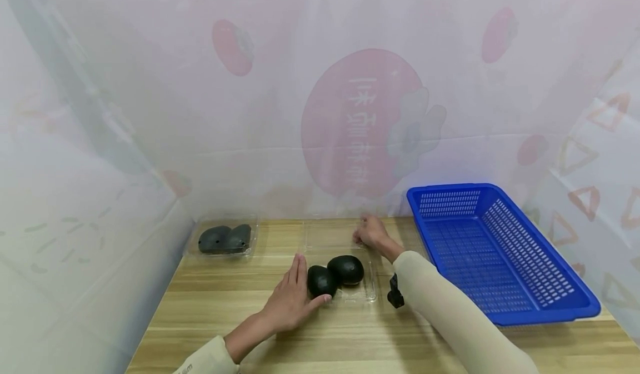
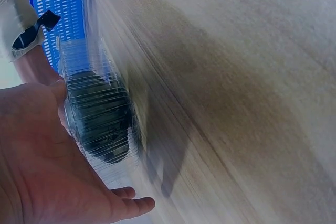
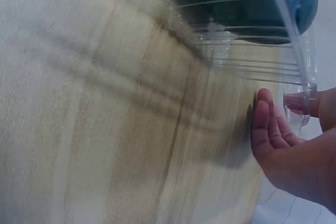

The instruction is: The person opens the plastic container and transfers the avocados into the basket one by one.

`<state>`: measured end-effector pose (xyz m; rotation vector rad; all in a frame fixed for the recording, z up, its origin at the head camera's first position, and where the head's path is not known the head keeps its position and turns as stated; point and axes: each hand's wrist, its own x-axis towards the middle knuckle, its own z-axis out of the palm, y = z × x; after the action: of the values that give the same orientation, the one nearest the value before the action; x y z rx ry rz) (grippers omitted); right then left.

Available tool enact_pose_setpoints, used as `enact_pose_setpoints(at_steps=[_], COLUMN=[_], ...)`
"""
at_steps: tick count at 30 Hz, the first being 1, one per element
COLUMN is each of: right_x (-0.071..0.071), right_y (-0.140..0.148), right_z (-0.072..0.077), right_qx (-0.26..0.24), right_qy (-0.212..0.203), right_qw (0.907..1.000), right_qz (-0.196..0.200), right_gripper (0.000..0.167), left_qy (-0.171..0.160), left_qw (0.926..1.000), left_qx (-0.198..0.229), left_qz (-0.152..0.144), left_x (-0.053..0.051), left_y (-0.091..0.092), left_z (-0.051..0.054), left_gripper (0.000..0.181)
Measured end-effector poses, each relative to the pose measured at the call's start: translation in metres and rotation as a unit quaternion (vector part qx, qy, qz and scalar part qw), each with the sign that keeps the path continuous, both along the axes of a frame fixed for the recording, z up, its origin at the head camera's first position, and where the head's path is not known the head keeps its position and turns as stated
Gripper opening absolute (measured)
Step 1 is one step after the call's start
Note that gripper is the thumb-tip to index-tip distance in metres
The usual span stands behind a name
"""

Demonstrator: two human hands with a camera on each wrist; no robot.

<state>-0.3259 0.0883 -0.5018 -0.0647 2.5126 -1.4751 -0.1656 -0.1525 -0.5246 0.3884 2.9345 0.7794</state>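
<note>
Two dark green avocados (image 1: 346,270) lie in a clear plastic clamshell box (image 1: 369,295) on the table, its clear lid (image 1: 327,234) folded back toward the wall. My left hand (image 1: 288,303) is along the box's left side with its fingers straight, the thumb near the front avocado. In the left wrist view, the palm faces the ribbed side of the box. At the lid's right edge, my right hand (image 1: 372,233) has its fingers curled. The right wrist view shows thumb and fingers (image 3: 261,127) on either side of the clear plastic edge, pinching it.
A blue perforated basket (image 1: 505,252) stands at the right, beside my right forearm. Another clear box with two dark green avocados (image 1: 215,239) sits at the back left. Printed cloth walls (image 1: 260,129) enclose the wooden table (image 1: 200,307) at the back and sides.
</note>
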Motion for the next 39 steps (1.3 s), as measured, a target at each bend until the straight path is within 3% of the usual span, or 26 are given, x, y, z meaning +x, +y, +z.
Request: enact_pose_setpoints(at_steps=[4,10,19,23,27,39], right_x=[-0.001,0.001,0.002,0.000,-0.003,-0.003], right_y=[0.002,0.004,0.005,0.005,0.006,0.005], right_z=[0.001,0.004,0.009,0.014,0.020,0.036], right_qx=[0.066,0.158,0.171,0.193,0.209,0.220], right_qy=[0.026,0.051,0.054,0.076,0.118,0.143], right_qw=[0.9975,0.9861,0.9833,0.9777,0.9699,0.9604], right_qz=[0.002,0.015,0.031,0.033,0.043,0.093], right_gripper=[0.076,0.067,0.061,0.053,0.055,0.055], left_qy=[0.003,-0.004,-0.006,-0.005,-0.005,-0.011], left_qw=[1.0000,1.0000,0.9999,1.0000,1.0000,0.9998], left_qx=[-0.001,-0.005,-0.006,-0.003,-0.002,0.004], left_qz=[-0.002,-0.006,-0.008,-0.005,-0.003,-0.012], left_x=[0.000,0.000,0.001,-0.001,-0.002,0.002], left_y=[0.001,0.001,0.001,0.000,0.000,0.000], left_z=[0.001,0.004,0.004,0.000,-0.001,0.008], left_gripper=[0.114,0.114,0.115,0.114,0.115,0.114])
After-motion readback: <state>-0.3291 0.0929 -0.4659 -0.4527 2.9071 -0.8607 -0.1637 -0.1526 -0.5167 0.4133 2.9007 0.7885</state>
